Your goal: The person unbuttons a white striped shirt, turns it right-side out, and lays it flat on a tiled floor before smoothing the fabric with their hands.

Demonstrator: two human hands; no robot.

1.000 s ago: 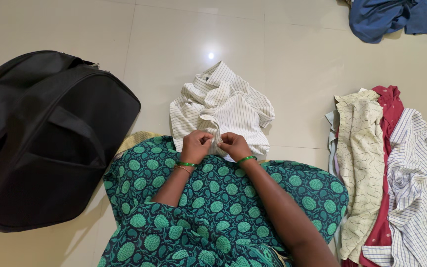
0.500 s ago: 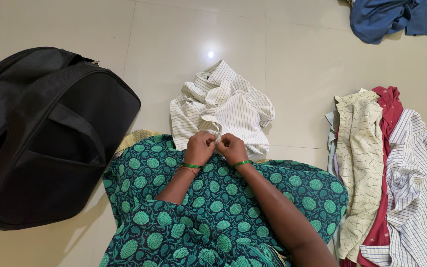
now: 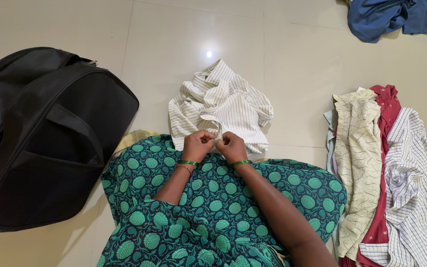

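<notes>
A crumpled white shirt with thin dark stripes (image 3: 223, 106) lies on the tiled floor in front of my lap. My left hand (image 3: 197, 146) and my right hand (image 3: 231, 147) sit close together at the shirt's near edge, both pinching its front strip between fingers and thumbs. Each wrist carries green bangles. My lap is covered by green patterned cloth (image 3: 213, 202).
A large black bag (image 3: 45, 133) sits on the floor at my left. At my right lies a pile of shirts: a cream patterned one (image 3: 359, 158), a dark red one (image 3: 389, 106) and a white checked one (image 3: 413, 188). Blue clothing (image 3: 396, 17) lies at the far right.
My two hands have drawn closer together at the shirt's edge, with small finger movements. The shirt and the other things stay where they were.
</notes>
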